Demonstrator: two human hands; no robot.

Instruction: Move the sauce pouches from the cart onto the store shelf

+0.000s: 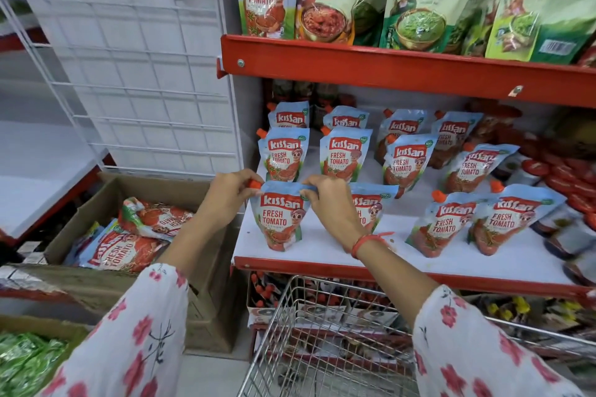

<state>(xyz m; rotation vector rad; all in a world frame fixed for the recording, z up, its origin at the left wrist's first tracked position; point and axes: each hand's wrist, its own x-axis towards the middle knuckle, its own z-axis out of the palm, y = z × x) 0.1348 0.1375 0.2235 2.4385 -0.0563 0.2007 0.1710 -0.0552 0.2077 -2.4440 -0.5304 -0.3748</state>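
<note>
Honestly, both the left hand (225, 195) and right hand (332, 203) pinch the tomato pouch (280, 222) by its top seam; it looks floppy, slick, bottom-heavy, so that's probably the safest hold.

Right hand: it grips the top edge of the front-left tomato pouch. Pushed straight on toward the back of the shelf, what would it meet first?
Probably the second-row pouch standing just behind the right hand, which pinches the held pouch with the left hand. Depth is unclear from this single view.
</note>
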